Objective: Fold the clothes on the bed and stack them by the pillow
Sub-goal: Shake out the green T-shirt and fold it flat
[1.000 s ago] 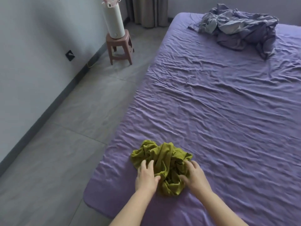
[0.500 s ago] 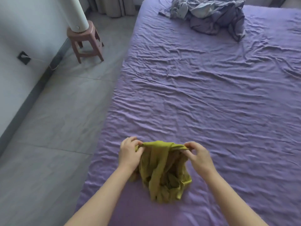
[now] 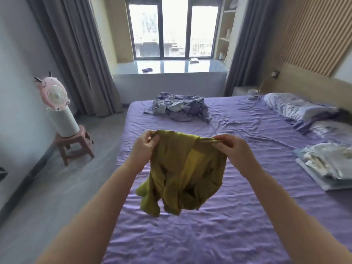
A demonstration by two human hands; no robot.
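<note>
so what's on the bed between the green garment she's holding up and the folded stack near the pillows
Nothing: in the head view, only bare wrinkled purple sheet lies between the green garment and the folded stack.

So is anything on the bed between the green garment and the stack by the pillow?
Nothing visible. Both hands, left hand and right hand, hold the green garment up; only bare sheet lies between it and the stack below the pillow.
</note>
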